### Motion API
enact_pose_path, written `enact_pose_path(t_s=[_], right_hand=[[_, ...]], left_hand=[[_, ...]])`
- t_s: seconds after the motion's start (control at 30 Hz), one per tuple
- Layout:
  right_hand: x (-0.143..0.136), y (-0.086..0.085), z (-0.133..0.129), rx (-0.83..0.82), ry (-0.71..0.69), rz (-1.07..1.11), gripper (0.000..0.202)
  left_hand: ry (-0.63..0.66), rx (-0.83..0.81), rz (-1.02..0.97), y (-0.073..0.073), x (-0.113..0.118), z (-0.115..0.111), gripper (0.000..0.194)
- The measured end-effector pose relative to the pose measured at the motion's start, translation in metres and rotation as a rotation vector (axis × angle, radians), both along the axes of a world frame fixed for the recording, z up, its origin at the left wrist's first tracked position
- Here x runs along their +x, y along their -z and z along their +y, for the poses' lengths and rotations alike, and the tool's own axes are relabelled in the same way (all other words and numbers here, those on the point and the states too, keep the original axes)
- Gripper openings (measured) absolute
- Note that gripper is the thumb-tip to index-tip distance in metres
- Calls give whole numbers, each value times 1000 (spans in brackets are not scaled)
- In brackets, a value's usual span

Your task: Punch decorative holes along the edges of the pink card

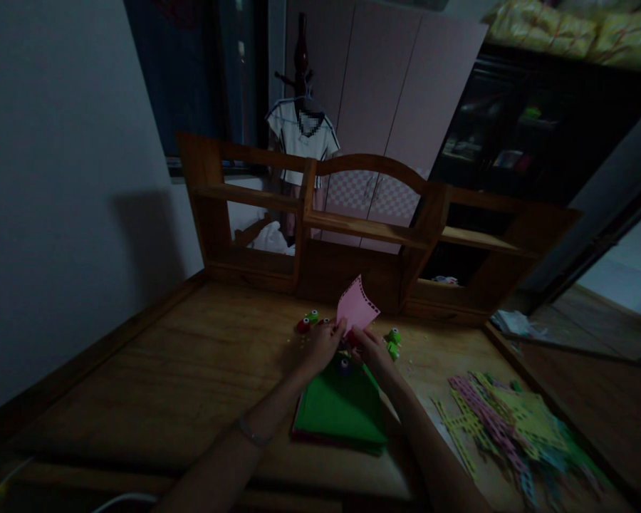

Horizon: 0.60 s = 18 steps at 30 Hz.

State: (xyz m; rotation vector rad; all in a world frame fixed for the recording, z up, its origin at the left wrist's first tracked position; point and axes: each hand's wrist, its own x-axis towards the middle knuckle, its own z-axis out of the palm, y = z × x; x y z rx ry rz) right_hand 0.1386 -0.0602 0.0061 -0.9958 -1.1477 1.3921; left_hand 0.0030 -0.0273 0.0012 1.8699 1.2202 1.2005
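Observation:
A pink sheet of paper (357, 305) with small cut-outs along its upper edges stands tilted up between my hands. My left hand (325, 347) is closed, pinching the sheet's lower left part between thumb and fingers. At the lower edge, my right hand (371, 349) is closed round a small dark red thing (355, 338), which looks like a craft punch; fingers and dim light partly hide it. Just below lies a stack of green paper (345, 410), with a purple punch (344, 366) at its top edge.
Red (303, 325) and green punches (313, 316) stand left of the hands, more green ones (394, 342) to the right, among tiny paper bits. Punched pink and yellow strips (491, 413) pile up at the right. A wooden shelf unit (363, 228) borders the tabletop's (139, 385) back.

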Motion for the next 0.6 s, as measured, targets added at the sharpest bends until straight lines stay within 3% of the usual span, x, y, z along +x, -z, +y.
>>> enact_pose_path(t_s=[0.17, 0.6], right_hand=[[-4, -6, -6, 125, 120, -47, 32], [-3, -6, -6, 149, 108, -59, 30]], left_hand=[[-2, -3, -1, 0, 3, -3, 55], [55, -82, -66, -4, 1, -8, 46]])
